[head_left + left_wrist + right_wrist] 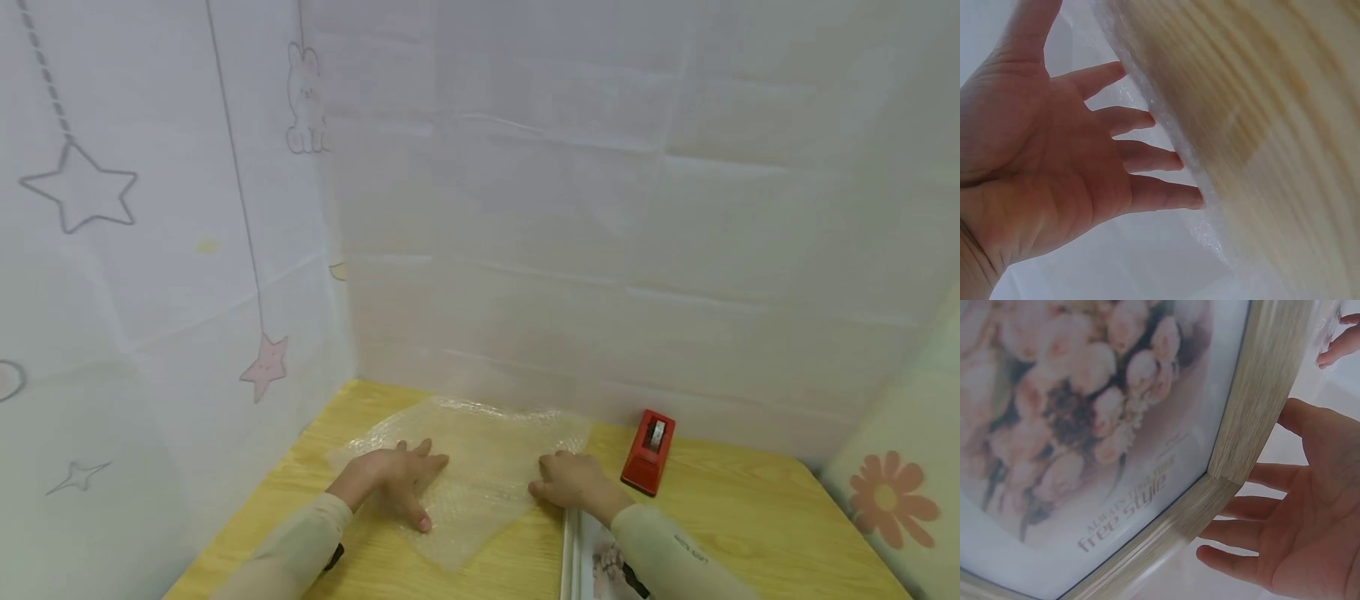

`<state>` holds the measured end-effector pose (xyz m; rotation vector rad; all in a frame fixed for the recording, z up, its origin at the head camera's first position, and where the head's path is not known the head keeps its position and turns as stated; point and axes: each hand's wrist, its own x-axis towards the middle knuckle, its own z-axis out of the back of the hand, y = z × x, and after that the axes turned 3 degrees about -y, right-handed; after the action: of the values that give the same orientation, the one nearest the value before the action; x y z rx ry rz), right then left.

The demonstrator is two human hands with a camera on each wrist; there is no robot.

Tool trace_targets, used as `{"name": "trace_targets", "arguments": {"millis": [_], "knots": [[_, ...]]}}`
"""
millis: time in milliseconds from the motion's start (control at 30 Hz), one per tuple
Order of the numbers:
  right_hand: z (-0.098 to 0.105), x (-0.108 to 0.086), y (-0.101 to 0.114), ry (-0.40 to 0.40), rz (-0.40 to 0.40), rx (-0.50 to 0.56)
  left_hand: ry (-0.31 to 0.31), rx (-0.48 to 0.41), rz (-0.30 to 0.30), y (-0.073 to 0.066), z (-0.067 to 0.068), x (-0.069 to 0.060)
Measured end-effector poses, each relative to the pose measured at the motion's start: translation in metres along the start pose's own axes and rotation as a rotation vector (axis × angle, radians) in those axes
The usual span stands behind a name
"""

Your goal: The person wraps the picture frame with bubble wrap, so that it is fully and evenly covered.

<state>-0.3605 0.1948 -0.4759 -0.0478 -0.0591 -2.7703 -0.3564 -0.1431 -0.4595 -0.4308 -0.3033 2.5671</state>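
A clear sheet of bubble wrap [487, 467] lies spread on the wooden table. My left hand [401, 479] rests on its left part with fingers spread; the left wrist view shows the fingertips touching the bubble wrap [1147, 106]. On the sheet's right side is my right hand [573, 482], its fingers nearly straight in the right wrist view and holding nothing that I can see. Below my right forearm lies a picture frame [570, 558] with a pale wood border [1254, 394] and a print of pink flowers [1085, 381]. The forearm hides part of it.
Right of my right hand stands a red tape dispenser [647, 458]. The yellow wood-grain table [750, 500] meets pale hanging sheets [525, 292] at the back and sides. A printed flower [892, 498] marks the right sheet.
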Motion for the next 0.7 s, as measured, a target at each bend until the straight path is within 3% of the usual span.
{"name": "trace_targets", "arguments": {"millis": [300, 467, 600, 700], "knots": [[0.001, -0.013, -0.009, 0.012, -0.080, 0.026, 0.017, -0.017, -0.056, -0.003, -0.003, 0.020], [0.002, -0.019, -0.009, 0.009, -0.101, 0.041, 0.021, -0.029, -0.076, -0.002, -0.002, 0.025], [0.002, -0.024, -0.011, -0.019, -0.079, 0.051, -0.002, -0.046, -0.101, -0.002, 0.000, 0.027], [0.006, -0.030, -0.015, -0.069, -0.005, 0.049, -0.014, -0.053, -0.124, -0.001, 0.003, 0.026]]}}
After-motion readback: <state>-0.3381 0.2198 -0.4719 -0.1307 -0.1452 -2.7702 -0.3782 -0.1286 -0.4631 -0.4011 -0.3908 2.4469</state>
